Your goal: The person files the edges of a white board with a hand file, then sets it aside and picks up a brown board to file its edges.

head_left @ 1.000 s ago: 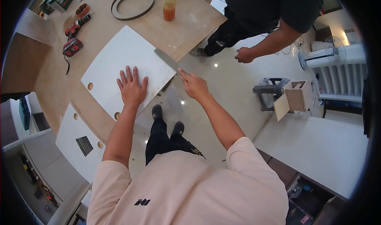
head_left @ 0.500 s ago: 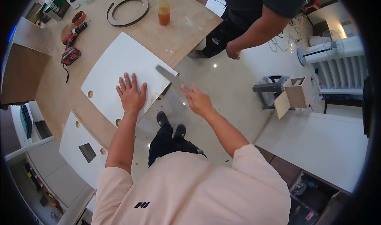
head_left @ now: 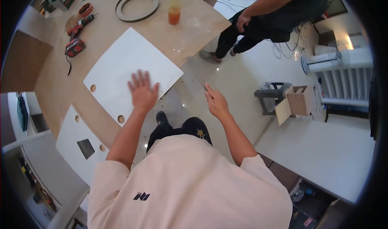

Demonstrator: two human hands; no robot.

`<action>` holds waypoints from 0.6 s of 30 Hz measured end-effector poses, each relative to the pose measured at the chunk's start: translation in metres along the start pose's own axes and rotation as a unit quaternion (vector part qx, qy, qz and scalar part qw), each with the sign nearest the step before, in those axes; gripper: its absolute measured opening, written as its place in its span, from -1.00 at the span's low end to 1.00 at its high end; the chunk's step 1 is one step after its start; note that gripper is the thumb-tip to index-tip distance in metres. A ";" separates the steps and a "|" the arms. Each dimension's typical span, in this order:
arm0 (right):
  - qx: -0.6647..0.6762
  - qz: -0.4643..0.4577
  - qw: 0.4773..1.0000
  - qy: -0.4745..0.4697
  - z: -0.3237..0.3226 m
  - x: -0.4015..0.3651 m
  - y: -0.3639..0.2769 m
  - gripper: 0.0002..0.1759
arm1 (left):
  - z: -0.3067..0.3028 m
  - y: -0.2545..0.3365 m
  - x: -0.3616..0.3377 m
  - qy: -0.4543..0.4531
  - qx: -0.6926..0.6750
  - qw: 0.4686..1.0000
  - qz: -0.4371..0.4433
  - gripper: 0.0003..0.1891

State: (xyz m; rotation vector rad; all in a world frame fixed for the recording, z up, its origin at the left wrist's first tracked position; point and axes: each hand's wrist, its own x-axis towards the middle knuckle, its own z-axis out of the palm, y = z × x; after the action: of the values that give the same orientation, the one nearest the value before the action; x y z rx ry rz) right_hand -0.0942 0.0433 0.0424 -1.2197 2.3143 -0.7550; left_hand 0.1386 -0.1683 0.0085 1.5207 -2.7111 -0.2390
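With the left hand (head_left: 143,91) spread wide, palm down, on or just over the white board (head_left: 125,61), too blurred to tell which. With the right hand (head_left: 217,103) wrapped round a thin tool (head_left: 203,85), out over the floor, near the right corner of the board. Too smeared to make out the tip, or any touch on the board. Look for the board flat on the table (head_left: 198,33), near side out at the table's edge, two round holes at the left. See also a drill (head_left: 76,34), a ring (head_left: 136,20) and a bottle (head_left: 174,11) up past it. Most likely busy with cleaning up that near edge, maybe in between two strokes. To go on, need to press the board still with the left hand, then lay the tool neatly along the edge, gently, so as not to chip the corner
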 end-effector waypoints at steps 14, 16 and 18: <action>0.085 -0.083 0.993 0.009 -0.068 0.013 0.098 -0.54 | 0.012 0.161 0.018 0.143 -0.139 0.979 0.031 -0.22; 0.100 -0.077 0.992 -0.007 -0.077 0.019 0.106 -0.55 | 0.023 0.140 0.003 0.123 -0.098 0.987 0.026 -0.20; 0.102 -0.081 0.991 -0.021 -0.081 0.026 0.112 -0.55 | 0.035 0.128 -0.021 0.112 -0.071 0.991 -0.017 -0.16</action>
State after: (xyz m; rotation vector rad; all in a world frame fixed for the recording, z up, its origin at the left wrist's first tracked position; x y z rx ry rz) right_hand -0.2244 0.0955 0.0303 -1.3256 2.0647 -0.9844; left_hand 0.0381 -0.0803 -0.0060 1.4592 -2.4418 -0.2400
